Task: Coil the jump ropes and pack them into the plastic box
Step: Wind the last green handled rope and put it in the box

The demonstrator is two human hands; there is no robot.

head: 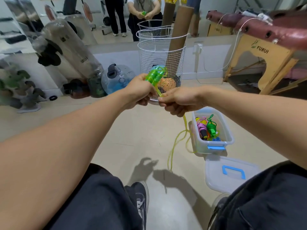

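A translucent yellow-green jump rope (178,138) is held in front of the person with both hands. The left hand (138,92) grips its two bright green handles (153,76) together, fingers curled around them, handles pointing up and away. Just beside it, the right hand (178,100) pinches the cord, fingers closed on it. Below the right fingers the cord hangs down and trails in loose loops onto the floor (141,138). Just right of those loops, below and beyond the right fingers, an open clear plastic box (230,135) sits on the floor holding coiled ropes (207,127) in pink, green and orange. Its lid (232,173) with a blue handle lies nearer the person. Behind the hands stands a white wire basket (162,52).
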